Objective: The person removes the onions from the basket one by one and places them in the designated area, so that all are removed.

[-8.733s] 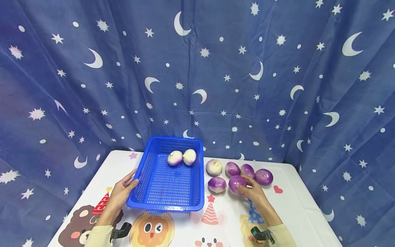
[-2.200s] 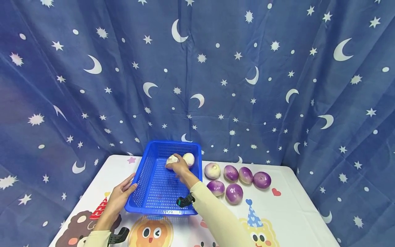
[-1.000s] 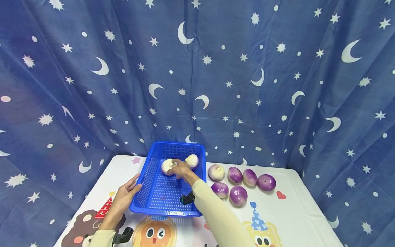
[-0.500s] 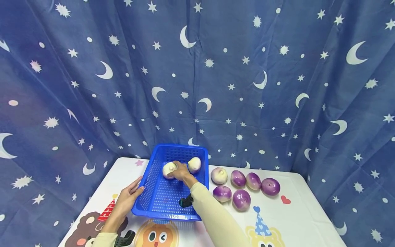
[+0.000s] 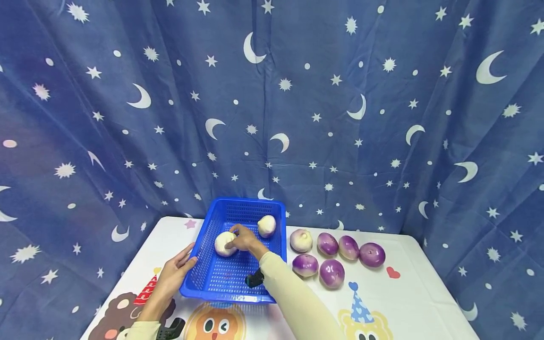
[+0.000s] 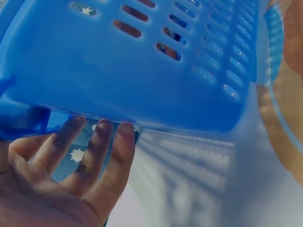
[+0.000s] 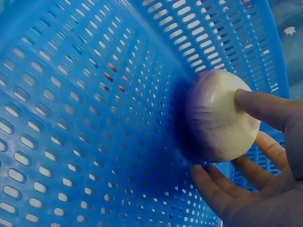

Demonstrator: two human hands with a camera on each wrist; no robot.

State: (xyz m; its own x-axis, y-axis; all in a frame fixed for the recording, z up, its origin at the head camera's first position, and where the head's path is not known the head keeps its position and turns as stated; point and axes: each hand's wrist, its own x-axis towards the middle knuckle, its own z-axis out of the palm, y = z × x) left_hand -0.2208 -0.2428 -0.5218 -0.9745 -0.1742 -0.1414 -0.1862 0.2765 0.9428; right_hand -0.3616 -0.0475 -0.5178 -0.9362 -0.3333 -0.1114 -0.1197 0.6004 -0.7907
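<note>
Inside the blue slotted plastic basket [image 5: 237, 298], a white and purple turnip [image 5: 224, 244] sits toward the left wall. My right hand [image 5: 245, 239] reaches in from the right and holds this turnip, its thumb on the pale top and fingers around the lower side in the right wrist view. A second turnip [image 5: 267, 226] lies by the back right corner of the basket. My left hand [image 5: 171, 274] is against the basket's left side. In the left wrist view its fairly straight fingers [image 6: 118, 161] touch the basket's edge; the thumb is mostly hidden there.
Right of the basket, several turnips lie in two rows on the white patterned tablecloth [image 5: 412, 302], among them a pale turnip [image 5: 301, 240] and a purple turnip [image 5: 332, 274]. A blue starry curtain [image 5: 272, 118] hangs close behind the table.
Earlier my right hand was on a turnip on the table, then moved into the basket. The held turnip has turned and shifted left and nearer, away from the other. My left hand stays at the basket.
</note>
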